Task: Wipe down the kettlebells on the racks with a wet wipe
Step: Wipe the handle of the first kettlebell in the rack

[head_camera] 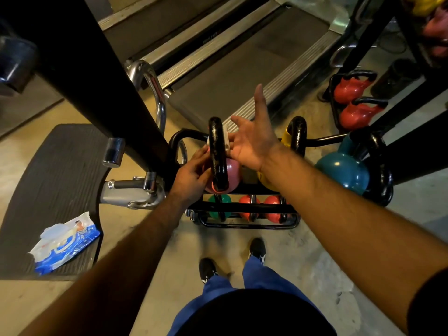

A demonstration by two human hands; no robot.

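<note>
A pink kettlebell (232, 174) with a black handle (217, 151) stands on the top tier of a low black rack (244, 206). A white wet wipe (227, 139) lies against the right side of the handle, and a bit of it shows on the left side too. My right hand (253, 141) presses the wipe to the handle with straight, spread fingers and the thumb pointing up. My left hand (191, 179) curls round the left side of the pink kettlebell, its fingertips at the handle. A yellow kettlebell (294, 138) and a teal one (344, 173) stand to the right.
Green (219, 206) and red (274, 209) kettlebells sit on the lower tier. Two red kettlebells (356, 103) rest on another rack at the right. A blue wipes pack (65, 241) lies on a black mat at the left. A black machine post (97, 81) and a treadmill (242, 57) stand behind.
</note>
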